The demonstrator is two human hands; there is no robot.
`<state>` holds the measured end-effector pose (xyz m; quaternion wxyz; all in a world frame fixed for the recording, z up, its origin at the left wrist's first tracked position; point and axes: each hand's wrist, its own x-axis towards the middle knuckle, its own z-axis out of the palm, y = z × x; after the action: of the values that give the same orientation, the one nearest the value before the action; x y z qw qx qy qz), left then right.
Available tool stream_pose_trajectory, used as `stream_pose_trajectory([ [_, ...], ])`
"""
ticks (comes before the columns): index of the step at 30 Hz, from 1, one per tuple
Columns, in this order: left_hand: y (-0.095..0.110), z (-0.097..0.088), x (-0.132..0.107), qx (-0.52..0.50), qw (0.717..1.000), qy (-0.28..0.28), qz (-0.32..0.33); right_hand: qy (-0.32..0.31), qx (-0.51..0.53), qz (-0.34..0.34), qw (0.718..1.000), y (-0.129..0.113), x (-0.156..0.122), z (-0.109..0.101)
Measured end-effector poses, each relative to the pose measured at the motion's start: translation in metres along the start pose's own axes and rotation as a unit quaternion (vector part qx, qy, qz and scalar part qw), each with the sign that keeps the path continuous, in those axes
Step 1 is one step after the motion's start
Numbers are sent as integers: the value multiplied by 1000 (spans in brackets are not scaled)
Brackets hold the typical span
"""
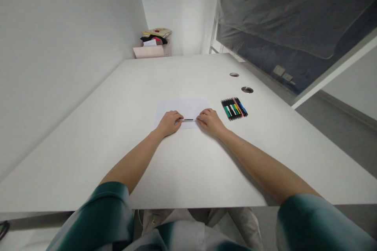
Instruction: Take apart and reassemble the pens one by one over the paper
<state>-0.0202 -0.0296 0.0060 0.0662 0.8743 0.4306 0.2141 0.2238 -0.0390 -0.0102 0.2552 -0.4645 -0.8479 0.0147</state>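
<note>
A sheet of white paper (pixel 183 106) lies flat on the white table (pixel 188 164). Over it, a thin pen (pixel 188 120) with a dark middle stretches crosswise between my two hands. The fingers of my left hand (pixel 171 122) close on its left end, and those of my right hand (pixel 210 120) pinch the right end. Both ends are hidden by the fingertips. Right of my right hand, several pens (pixel 235 108) with black, green, yellow, pink and blue parts lie side by side in a row.
Two round metal grommets (pixel 247 90) sit in the table's right part. At the far left end stands a pale pink box (pixel 149 51) with folded cloth items on top. A wall runs along the left; a bed frame with grey covering (pixel 279 11) stands at the right.
</note>
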Motion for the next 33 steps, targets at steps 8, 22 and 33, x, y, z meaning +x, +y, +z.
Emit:
stream_pose_trajectory([
  [8,9,2,1,-73,997,3,-16,-13,19,-7,1000,-5,1,-5],
  [22,18,0,0,-132,990,40,-38,-7,68,-20,997,-15,2,-6],
  [33,10,-1,1,-94,993,45,-54,44,16,60,997,4,0,-9],
])
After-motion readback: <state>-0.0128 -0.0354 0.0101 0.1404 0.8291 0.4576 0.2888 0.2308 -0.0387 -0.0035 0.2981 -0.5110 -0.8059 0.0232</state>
